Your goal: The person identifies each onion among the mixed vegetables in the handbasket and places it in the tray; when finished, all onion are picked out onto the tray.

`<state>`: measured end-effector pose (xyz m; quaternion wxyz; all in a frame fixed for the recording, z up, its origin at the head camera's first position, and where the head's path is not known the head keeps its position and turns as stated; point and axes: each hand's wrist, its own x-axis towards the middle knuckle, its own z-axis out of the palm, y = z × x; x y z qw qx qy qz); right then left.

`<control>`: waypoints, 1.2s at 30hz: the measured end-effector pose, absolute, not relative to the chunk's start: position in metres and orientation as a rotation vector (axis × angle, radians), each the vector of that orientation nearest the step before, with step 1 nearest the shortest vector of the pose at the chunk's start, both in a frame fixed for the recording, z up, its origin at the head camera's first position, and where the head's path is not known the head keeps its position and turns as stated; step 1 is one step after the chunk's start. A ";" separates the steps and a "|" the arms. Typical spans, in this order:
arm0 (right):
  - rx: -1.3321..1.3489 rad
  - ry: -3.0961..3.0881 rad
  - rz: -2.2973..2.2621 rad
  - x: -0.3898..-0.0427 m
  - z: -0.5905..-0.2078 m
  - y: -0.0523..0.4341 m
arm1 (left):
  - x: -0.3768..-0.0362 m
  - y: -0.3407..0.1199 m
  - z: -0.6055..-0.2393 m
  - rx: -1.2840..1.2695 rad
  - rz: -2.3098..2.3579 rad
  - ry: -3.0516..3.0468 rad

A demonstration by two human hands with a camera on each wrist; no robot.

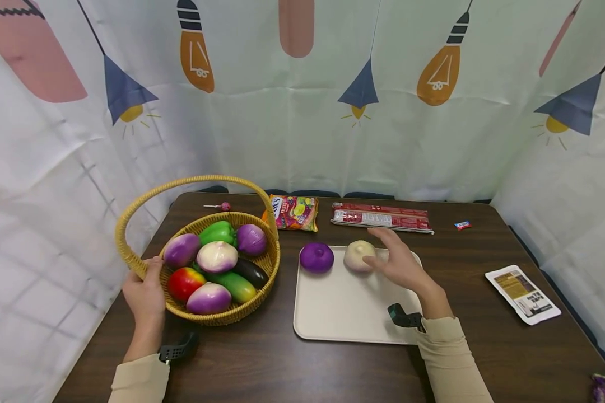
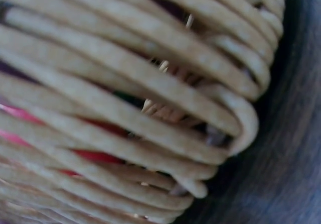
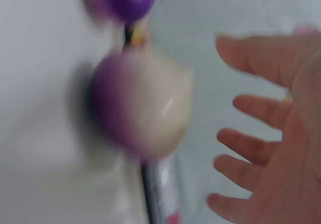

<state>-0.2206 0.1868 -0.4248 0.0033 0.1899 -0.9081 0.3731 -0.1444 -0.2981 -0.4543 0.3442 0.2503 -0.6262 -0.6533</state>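
Left hand (image 1: 143,291) holds basket (image 1: 131,260); right hand (image 1: 400,263) spread, seemingly off onion (image 1: 359,256).

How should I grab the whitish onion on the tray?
Come from above and from its right. The whitish onion is round and smooth with no handle, so probably wrap your fingers over its widest part. It sits on the tray with a purple onion to its left, leaving the right side free. The right hand is spread open just beside it.

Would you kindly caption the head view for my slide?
Left hand holds the wicker basket; open right hand beside a pale onion on the tray.
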 end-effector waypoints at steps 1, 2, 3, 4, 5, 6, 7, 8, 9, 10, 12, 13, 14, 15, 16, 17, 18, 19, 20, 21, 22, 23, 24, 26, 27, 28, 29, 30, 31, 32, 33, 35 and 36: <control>0.603 -2.811 1.170 -0.217 -0.420 0.181 | -0.144 -0.298 -0.453 0.652 -1.698 -1.624; 0.616 -2.767 1.179 -0.214 -0.415 0.173 | -0.144 -0.297 -0.453 0.654 -1.699 -1.625; 0.638 -2.722 1.212 -0.211 -0.411 0.164 | -0.143 -0.297 -0.452 0.657 -1.698 -1.625; 0.669 -2.677 1.251 -0.207 -0.408 0.153 | -0.143 -0.298 -0.451 0.657 -1.697 -1.625; 0.714 -2.634 1.292 -0.204 -0.405 0.140 | -0.143 -0.298 -0.451 0.656 -1.697 -1.622; 0.774 -2.589 1.343 -0.201 -0.404 0.127 | -0.143 -0.298 -0.450 0.657 -1.697 -1.618; 0.848 -2.539 1.400 -0.198 -0.405 0.113 | -0.143 -0.298 -0.450 0.658 -1.696 -1.616; 0.922 -2.493 1.464 -0.195 -0.407 0.099 | -0.143 -0.299 -0.451 0.657 -1.696 -1.616; 0.999 -2.454 1.540 -0.191 -0.408 0.085 | -0.143 -0.299 -0.451 0.659 -1.691 -1.616; 1.073 -2.424 1.599 -0.188 -0.410 0.071 | -0.144 -0.300 -0.452 0.659 -1.687 -1.616; 1.198 -2.363 1.712 -0.182 -0.416 0.044 | -0.144 -0.300 -0.454 0.659 -1.681 -1.614; 1.232 -2.351 1.751 -0.177 -0.415 0.031 | -0.144 -0.300 -0.455 0.655 -1.684 -1.611; 1.270 -2.339 1.782 -0.174 -0.417 0.019 | -0.144 -0.300 -0.456 0.651 -1.688 -1.608; 1.307 -2.334 1.805 -0.171 -0.417 0.008 | -0.144 -0.300 -0.457 0.649 -1.692 -1.602; 1.337 -2.336 1.811 -0.169 -0.418 -0.003 | -0.144 -0.300 -0.457 0.645 -1.701 -1.598; 1.362 -2.347 1.795 -0.168 -0.418 -0.013 | -0.144 -0.299 -0.457 0.642 -1.712 -1.594; 1.381 -2.367 1.779 -0.167 -0.418 -0.022 | -0.144 -0.299 -0.457 0.639 -1.725 -1.591; 1.393 -2.394 1.752 -0.167 -0.417 -0.030 | -0.143 -0.299 -0.457 0.633 -1.733 -1.590; 1.415 -2.419 1.748 -0.169 -0.418 -0.037 | -0.142 -0.299 -0.456 0.632 -1.737 -1.589; 1.419 -2.458 1.740 -0.171 -0.418 -0.044 | -0.142 -0.299 -0.456 0.629 -1.736 -1.592; 1.421 -2.500 1.727 -0.172 -0.417 -0.050 | -0.141 -0.299 -0.456 0.626 -1.736 -1.592; 1.422 -2.541 1.718 -0.175 -0.416 -0.055 | -0.141 -0.299 -0.456 0.620 -1.734 -1.590; 1.422 -2.575 1.734 -0.177 -0.416 -0.060 | -0.140 -0.300 -0.456 0.611 -1.731 -1.587; 1.442 -2.636 1.765 -0.182 -0.416 -0.067 | -0.140 -0.300 -0.457 0.598 -1.722 -1.585; 1.463 -2.662 1.760 -0.185 -0.416 -0.070 | -0.140 -0.300 -0.457 0.591 -1.718 -1.588; 1.486 -2.684 1.754 -0.187 -0.416 -0.072 | -0.140 -0.300 -0.458 0.584 -1.720 -1.585; 1.513 -2.703 1.743 -0.188 -0.416 -0.075 | -0.140 -0.300 -0.458 0.578 -1.717 -1.589; 1.539 -2.721 1.720 -0.189 -0.416 -0.076 | -0.140 -0.300 -0.459 0.576 -1.718 -1.590; 1.569 -2.740 1.670 -0.190 -0.416 -0.078 | -0.140 -0.300 -0.459 0.576 -1.716 -1.590; 1.593 -2.756 1.608 -0.191 -0.416 -0.079 | -0.141 -0.300 -0.460 0.575 -1.716 -1.589; 1.616 -2.766 1.536 -0.191 -0.416 -0.080 | -0.141 -0.300 -0.460 0.574 -1.716 -1.587; 1.651 -2.788 1.336 -0.191 -0.417 -0.083 | -0.141 -0.299 -0.461 0.574 -1.717 -1.580; 1.660 -2.799 1.233 -0.191 -0.417 -0.084 | -0.141 -0.299 -0.461 0.575 -1.718 -1.578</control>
